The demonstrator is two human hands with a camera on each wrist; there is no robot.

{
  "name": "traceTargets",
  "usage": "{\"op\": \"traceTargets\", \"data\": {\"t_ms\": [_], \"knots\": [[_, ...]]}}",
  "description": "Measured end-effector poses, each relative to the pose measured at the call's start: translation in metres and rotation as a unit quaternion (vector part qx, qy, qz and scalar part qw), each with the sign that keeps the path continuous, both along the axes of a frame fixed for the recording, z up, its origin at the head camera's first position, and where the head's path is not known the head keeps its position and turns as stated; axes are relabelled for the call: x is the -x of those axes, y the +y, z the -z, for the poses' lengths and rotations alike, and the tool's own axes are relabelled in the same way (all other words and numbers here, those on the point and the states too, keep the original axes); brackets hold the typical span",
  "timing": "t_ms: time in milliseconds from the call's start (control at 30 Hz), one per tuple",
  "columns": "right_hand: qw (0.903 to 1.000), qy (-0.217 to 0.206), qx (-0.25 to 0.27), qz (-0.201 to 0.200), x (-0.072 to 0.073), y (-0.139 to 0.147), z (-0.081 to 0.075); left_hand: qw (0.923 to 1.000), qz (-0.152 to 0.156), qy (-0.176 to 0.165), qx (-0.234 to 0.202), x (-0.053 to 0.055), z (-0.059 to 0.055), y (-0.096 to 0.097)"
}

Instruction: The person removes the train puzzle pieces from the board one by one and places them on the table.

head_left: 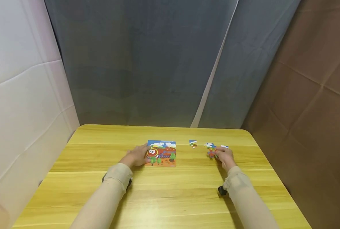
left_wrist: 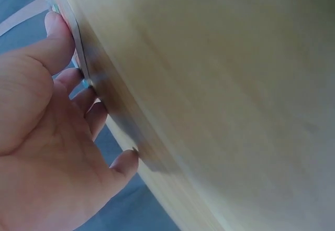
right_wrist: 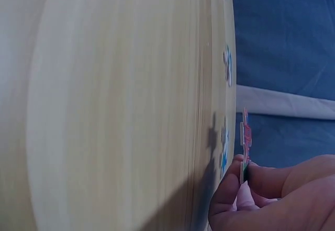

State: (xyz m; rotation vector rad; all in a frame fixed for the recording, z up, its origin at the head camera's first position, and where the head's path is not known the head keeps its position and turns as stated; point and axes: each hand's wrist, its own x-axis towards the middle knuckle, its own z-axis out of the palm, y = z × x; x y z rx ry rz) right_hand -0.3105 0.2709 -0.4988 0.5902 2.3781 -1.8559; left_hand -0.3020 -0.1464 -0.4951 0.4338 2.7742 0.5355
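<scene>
In the head view, my left hand point(head_left: 138, 155) rests at the left edge of a square picture puzzle point(head_left: 165, 155) showing a red, big-eyed cartoon figure, trees and clouds. Thumb and fingertips touch that edge, relaxed and spread apart; the left wrist view shows the thumb point(left_wrist: 59, 40) over the puzzle's thin side. Farther right, my right hand point(head_left: 225, 156) pinches a joined red jigsaw section point(head_left: 211, 153) between thumb and fingers. The right wrist view shows this section point(right_wrist: 246, 136) edge-on, held up above the table, its lower end between the fingertips.
A small loose jigsaw piece point(head_left: 193, 143) lies between the hands. More blue-and-white pieces, one a cloud piece point(head_left: 209, 145), lie beside and behind the right hand. The wooden table point(head_left: 164, 203) ends at a grey curtain point(head_left: 158, 63); a brown curtain point(head_left: 310, 95) hangs at right.
</scene>
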Motion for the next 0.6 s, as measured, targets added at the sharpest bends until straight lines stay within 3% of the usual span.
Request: {"op": "traceTargets", "data": {"t_ms": [367,600], "knots": [[0.9995,-0.003,-0.03,0.012,-0.008,0.025,-0.001,0.9998,-0.011,-0.019,0.0,-0.001,-0.003,0.002],[0.9975,-0.003,-0.068,0.021,-0.011,0.04,0.004,0.9998,-0.01,-0.013,0.011,0.0,0.0,0.002]]}}
